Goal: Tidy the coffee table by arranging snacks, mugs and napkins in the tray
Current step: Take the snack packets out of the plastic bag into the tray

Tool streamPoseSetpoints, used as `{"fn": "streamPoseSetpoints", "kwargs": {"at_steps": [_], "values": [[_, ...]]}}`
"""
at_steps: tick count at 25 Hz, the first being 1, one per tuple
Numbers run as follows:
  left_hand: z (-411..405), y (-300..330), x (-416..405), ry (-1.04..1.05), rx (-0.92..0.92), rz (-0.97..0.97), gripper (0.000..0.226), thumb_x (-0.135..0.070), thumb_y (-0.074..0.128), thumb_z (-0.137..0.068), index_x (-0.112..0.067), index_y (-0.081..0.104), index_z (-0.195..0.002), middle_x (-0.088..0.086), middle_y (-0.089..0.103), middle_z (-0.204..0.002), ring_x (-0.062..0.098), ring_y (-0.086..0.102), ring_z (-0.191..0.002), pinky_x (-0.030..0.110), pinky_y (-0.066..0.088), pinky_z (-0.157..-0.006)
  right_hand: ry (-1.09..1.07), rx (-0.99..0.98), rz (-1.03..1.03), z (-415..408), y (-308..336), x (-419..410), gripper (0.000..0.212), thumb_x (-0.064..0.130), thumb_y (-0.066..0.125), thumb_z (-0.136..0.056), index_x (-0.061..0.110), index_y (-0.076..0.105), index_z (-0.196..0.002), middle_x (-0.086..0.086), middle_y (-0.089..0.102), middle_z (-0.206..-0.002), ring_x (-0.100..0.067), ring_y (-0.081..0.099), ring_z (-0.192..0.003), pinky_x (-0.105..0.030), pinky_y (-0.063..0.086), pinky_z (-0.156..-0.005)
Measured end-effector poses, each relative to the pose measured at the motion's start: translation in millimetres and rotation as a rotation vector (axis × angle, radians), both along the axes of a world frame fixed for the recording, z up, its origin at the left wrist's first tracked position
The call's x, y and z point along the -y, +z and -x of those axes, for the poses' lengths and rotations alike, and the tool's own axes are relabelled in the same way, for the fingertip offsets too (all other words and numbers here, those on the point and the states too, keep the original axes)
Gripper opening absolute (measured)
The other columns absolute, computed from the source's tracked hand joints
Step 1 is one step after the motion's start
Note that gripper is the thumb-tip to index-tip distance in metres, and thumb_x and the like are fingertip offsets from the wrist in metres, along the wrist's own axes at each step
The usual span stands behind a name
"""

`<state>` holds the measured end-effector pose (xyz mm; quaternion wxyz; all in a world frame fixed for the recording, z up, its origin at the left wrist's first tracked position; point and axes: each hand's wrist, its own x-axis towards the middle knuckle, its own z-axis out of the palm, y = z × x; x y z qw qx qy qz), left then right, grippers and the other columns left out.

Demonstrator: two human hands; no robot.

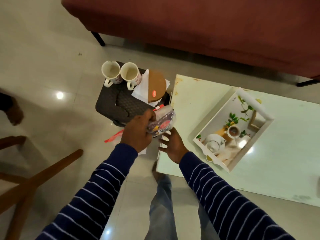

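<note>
Left hand (138, 130) grasps a snack packet (163, 122) beside the bench (199, 104); right hand (173, 144) is released, fingers spread. The tray (214, 115) holds nothing yet. Beyond, two mugs (121, 73), napkins (142, 87) and a brown packet (156, 85) wait on a dark stool (114, 101).

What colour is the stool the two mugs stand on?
Dark grey-brown stool with a woven texture, in the head view.

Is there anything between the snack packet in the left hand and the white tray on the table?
Nothing visible blocks it. The left hand grips the snack packet beside the table's left edge, the open right hand below it. Bare tabletop lies between the packet and the tray, which holds only a printed picture.
</note>
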<state>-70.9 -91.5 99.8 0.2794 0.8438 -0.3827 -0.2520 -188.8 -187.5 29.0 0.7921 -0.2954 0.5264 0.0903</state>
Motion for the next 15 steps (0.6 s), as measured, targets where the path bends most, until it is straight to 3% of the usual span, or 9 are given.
{"fn": "streamPoseSetpoints", "kwargs": {"at_steps": [3,6,9,12,15], "values": [[23,27,14,-0.110,0.279,-0.003,0.033,0.000,0.074,-0.072,-0.018,0.057,-0.094,0.006,0.066,-0.083,0.026,0.063,-0.074,0.041,0.056,-0.060,-0.091,0.011,0.457,37,40,30,0.051,0.057,0.034,-0.098,0.031,0.044,-0.140,0.007,0.044,-0.148,-0.018,0.045,-0.131,-0.040,0.035,-0.111],[54,58,33,-0.178,0.355,0.014,0.034,-0.001,0.074,-0.071,-0.022,0.057,-0.091,0.000,0.066,-0.084,0.022,0.063,-0.078,0.036,0.053,-0.070,0.189,0.224,0.880,78,93,63,0.059,0.059,0.049,-0.090,0.026,0.048,-0.139,0.009,0.051,-0.143,-0.006,0.044,-0.133,-0.024,0.034,-0.110],[94,90,54,-0.230,0.384,0.063,0.035,0.000,0.075,-0.073,-0.019,0.062,-0.099,0.004,0.071,-0.093,0.024,0.067,-0.087,0.037,0.055,-0.077,0.374,0.295,0.903,113,139,92,0.049,0.046,0.071,-0.085,0.033,0.055,-0.129,0.013,0.064,-0.126,-0.003,0.058,-0.117,-0.018,0.046,-0.096],[129,113,77,-0.299,0.386,0.123,0.043,0.003,0.077,-0.072,-0.014,0.064,-0.110,0.010,0.073,-0.099,0.027,0.071,-0.092,0.037,0.057,-0.080,0.285,0.311,0.942,143,170,114,0.025,0.029,0.075,-0.086,0.030,0.066,-0.109,0.013,0.073,-0.101,-0.003,0.067,-0.093,-0.015,0.051,-0.077],[159,139,100,-0.343,0.353,0.167,0.065,-0.011,0.080,-0.076,-0.020,0.051,-0.133,0.011,0.066,-0.125,0.029,0.062,-0.117,0.047,0.054,-0.095,0.099,0.324,0.962,182,195,133,0.007,0.011,0.070,-0.090,0.018,0.069,-0.091,0.000,0.072,-0.081,-0.018,0.069,-0.077,-0.029,0.056,-0.067]]}}
